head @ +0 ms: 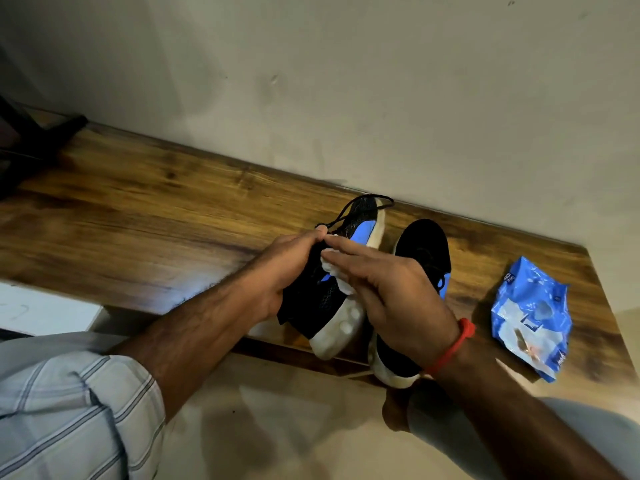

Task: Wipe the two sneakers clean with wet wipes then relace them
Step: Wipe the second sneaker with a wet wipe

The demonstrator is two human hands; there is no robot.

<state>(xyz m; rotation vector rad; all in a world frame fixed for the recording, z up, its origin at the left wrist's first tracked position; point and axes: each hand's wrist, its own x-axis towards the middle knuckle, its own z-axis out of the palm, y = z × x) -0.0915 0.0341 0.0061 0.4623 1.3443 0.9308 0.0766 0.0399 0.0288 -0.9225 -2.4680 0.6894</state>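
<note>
A black and blue sneaker (332,296) with a white sole is tilted on its side over the front edge of the wooden table (138,216). My left hand (287,265) grips its upper near the tongue. With straight fingers, my right hand (388,289) presses a white wet wipe (334,268) against the sneaker's side. Black laces (349,211) trail loose from its toe end. The second sneaker (424,251) lies flat on the table just to the right, its heel hidden under my right wrist.
A blue pack of wet wipes (531,317) lies on the table at the right, near the corner. A pale wall runs along the table's far edge. A dark object (38,140) sits at the far left end. Floor tiles show below.
</note>
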